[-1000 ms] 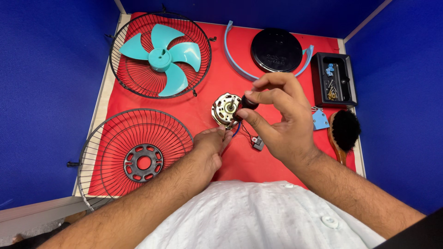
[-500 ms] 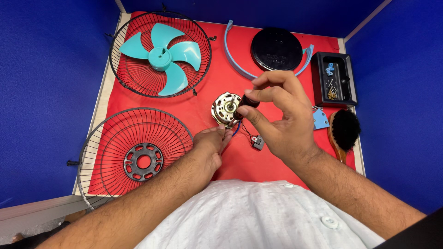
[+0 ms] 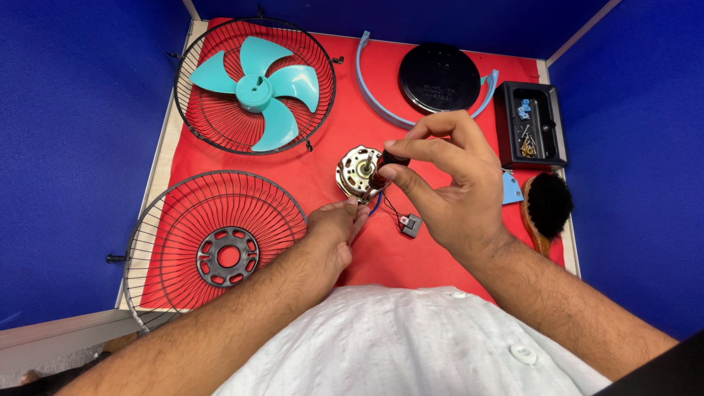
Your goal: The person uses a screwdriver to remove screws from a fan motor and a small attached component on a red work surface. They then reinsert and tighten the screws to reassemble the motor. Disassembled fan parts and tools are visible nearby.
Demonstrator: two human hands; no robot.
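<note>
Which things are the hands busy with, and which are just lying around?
In use:
- fan motor, steadied by the left hand
- small dark part, pinched in the right hand

Lying about:
- teal fan blade
- front grille
- black round cover
- parts tray
- brush

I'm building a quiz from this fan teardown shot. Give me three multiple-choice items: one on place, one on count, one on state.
1. Where does the teal blade lie?
A. in the far grille
B. in the black tray
C. on the brush

2. How many wire grilles are on the red mat?
A. one
B. two
C. four

3. What does the right hand do?
A. rests flat on the mat
B. pinches a small dark part at the motor
C. holds the brush

Answers:
1 A, it sits inside the far grille.
2 B, far one and near grille.
3 B, fingertips grip the dark part by the motor.
</note>
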